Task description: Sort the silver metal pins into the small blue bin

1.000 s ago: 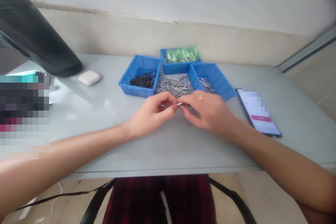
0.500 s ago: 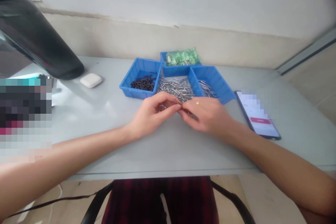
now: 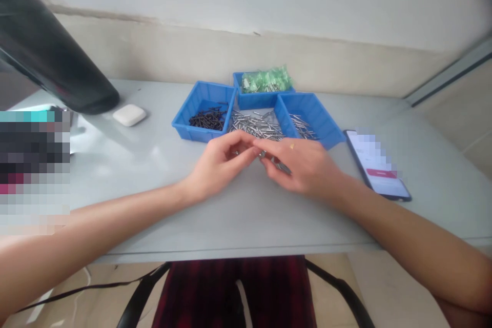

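Observation:
My left hand (image 3: 223,166) and my right hand (image 3: 303,166) meet at the fingertips, just in front of a pile of silver metal pins (image 3: 257,125). A small shiny metal piece (image 3: 262,154) sits at the pinch between them, too small to identify. Both hands are closed, thumbs against fingers. More silver pins (image 3: 283,167) show below my right fingers; whether that hand holds them or they lie on the table is unclear. Left of the pile, a blue bin (image 3: 184,125) contains black screws (image 3: 209,119). The right blue bin (image 3: 326,123) has some silver pins in it.
Behind the pile stands a blue bin (image 3: 255,100) with green plastic packets (image 3: 267,80). A phone (image 3: 378,166) lies to the right on the grey table (image 3: 246,225). At left are a white case (image 3: 129,115) and a large dark cylinder (image 3: 57,51) leaning over the table.
My right fingers have shifted up and over the left fingertips, and the shiny metal piece shows more plainly between them. The camera view has moved slightly.

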A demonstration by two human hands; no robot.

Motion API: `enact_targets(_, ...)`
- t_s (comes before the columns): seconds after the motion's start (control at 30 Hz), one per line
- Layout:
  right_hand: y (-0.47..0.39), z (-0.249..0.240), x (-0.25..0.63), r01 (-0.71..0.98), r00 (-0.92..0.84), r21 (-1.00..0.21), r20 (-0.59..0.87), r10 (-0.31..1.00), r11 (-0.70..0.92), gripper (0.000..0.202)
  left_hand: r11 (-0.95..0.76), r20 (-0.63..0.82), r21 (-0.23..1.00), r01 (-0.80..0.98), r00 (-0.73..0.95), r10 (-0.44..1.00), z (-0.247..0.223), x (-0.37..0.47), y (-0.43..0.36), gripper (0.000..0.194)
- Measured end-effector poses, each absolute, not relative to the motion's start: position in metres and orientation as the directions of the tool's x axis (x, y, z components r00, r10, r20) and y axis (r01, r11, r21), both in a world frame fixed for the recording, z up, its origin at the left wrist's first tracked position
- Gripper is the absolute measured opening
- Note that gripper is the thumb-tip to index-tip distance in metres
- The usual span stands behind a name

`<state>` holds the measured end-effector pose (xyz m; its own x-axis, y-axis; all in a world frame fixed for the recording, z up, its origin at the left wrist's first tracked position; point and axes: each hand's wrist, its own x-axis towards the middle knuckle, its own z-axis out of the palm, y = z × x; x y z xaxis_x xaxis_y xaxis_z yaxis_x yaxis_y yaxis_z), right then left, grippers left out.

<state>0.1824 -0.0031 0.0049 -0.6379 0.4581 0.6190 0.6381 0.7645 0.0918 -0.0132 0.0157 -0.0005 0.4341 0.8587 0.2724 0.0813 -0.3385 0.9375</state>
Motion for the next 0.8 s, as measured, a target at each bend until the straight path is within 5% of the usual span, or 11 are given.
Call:
enact_targets(0.3,0.0009,0.0088,0.1822,0.704,-0.594,0.129,0.645,0.48,0.698,0.011,-0.32,0.25,0.94,0.114,0.406,0.879,-0.0007,-0.0135,0.0157,0.018)
enact_targets(0.8,0.0015,0.0072,0.1811,0.696,-0.629,0.142,0.593,0.503,0.704,0.027,-0.311,0.259,0.948,0.066,0.408,0.875,-0.001,-0.012,0.0156,0.016)
